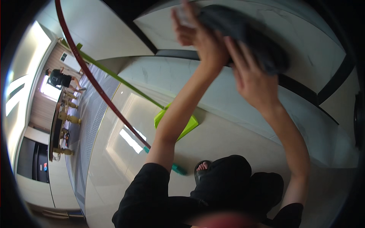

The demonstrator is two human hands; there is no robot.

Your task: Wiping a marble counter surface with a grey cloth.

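Observation:
A blurred dark grey item (245, 37), perhaps a cloth, lies across a pale marble-patterned panel (302, 57) at the top of the head view. My left hand (204, 40) is at its left edge, fingers spread, with a blurred whitish thing (184, 15) by the fingertips. Against the item's lower side are the straight fingers of my right hand (252, 71). Blur hides whether either hand grips it. Below my forearms, a lime green dustpan (188, 128) with a long handle stands on the floor. A red pole (97, 85) slants down to a teal part (179, 169), partly behind my left arm.
A black strip (296, 88) edges the panel, above a pale marble-patterned base (242, 97). Glossy tiles (114, 171) cover the floor near my sandalled foot (202, 168). Farther left are a long table (55, 128) with turned legs, a grey carpet (88, 114) and another person (60, 78).

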